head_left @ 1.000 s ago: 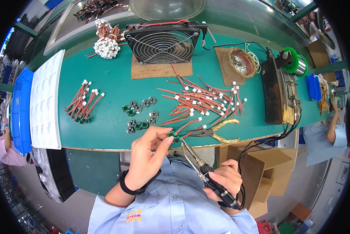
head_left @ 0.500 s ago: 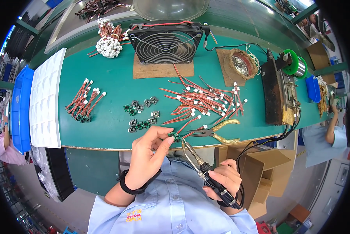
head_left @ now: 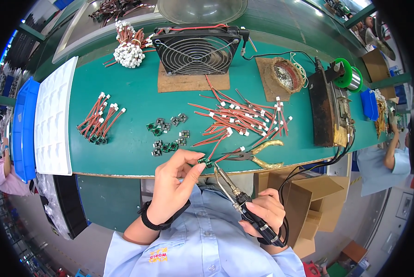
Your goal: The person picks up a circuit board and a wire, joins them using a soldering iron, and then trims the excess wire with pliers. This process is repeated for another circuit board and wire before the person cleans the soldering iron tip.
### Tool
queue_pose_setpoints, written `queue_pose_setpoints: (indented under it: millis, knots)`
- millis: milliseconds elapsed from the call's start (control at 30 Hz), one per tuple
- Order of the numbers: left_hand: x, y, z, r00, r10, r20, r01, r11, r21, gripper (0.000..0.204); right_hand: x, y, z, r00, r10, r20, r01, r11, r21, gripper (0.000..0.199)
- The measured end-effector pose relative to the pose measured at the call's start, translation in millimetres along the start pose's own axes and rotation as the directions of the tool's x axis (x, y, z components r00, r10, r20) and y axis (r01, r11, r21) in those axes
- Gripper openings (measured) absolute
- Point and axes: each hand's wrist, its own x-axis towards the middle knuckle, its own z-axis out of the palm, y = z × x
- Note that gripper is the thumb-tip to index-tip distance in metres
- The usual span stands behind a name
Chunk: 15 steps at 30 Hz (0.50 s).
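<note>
Between the thumb and fingers of my left hand (head_left: 174, 177) is a small green circuit board (head_left: 206, 161), held at the bench's near edge. Red-and-black wires reach the board from its far side; whether they are joined to it is too small to tell. My right hand (head_left: 270, 210) is wrapped round a black soldering iron (head_left: 257, 222) with a thin metal tube along its shaft. The iron's tip is at the board, though I cannot tell if they touch. Pliers (head_left: 265, 146) with yellow handles lie just right of the board, jaws toward it.
Loose wires with white connectors (head_left: 244, 117) cover mid-bench. Small boards (head_left: 172, 147) lie left of them, then wired boards (head_left: 98, 137). A fan (head_left: 196, 51) stands behind. Rightward are a solder-specked bowl (head_left: 287, 76), a dark iron stand (head_left: 324, 108) and a solder spool (head_left: 354, 79). White trays (head_left: 54, 120) line the left.
The wire at the held board has swung leftward and stands steeper, its white connector shifting with it. Both hands and the soldering iron stay almost where they were.
</note>
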Motion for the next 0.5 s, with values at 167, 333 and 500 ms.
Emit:
queue_pose_setpoints:
  millis: [167,333,500]
  knots:
    - [-0.6,0.1,-0.6,0.998,-0.057,-0.016,0.057,0.998,-0.006,0.018,0.5,-2.0,0.9,1.000,-0.010,0.013,0.010,1.000,-0.003,0.043]
    - [-1.2,1.2,-0.2,0.999,-0.021,-0.026,0.022,0.999,0.050,0.018,-0.3,-4.9,0.0,1.000,-0.003,0.023,0.003,1.000,-0.006,0.043]
    - [-1.5,-1.2,-1.4,0.999,-0.034,-0.016,0.034,0.999,0.029,0.018,-1.3,-5.9,1.0,1.000,-0.003,0.025,0.004,1.000,-0.007,0.043]
